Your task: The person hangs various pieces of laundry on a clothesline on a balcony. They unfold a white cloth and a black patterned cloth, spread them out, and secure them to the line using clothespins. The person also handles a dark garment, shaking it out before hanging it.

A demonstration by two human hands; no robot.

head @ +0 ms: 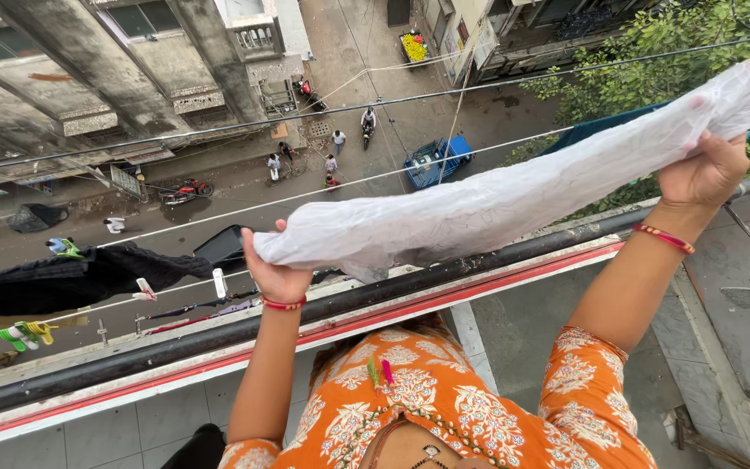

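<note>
**White cloth stretched out over the balcony rail**

No real containers up here; the only one in sight is a blue cart (pixel 437 159) down in the street, contents too small to tell. Both arms reach up and forward over the black rail (pixel 219 340). The left hand (pixel 276 271) pinches the lower end of the white cloth (pixel 514 198), and the right hand (pixel 705 172) grips the upper end, fingers curled shut around it. The cloth is pulled long between them above the rail, running from lower left up to upper right. A dark garment (pixel 71 278) hangs on the wire (pixel 175 291) to the left, with clothespins near it.
</note>
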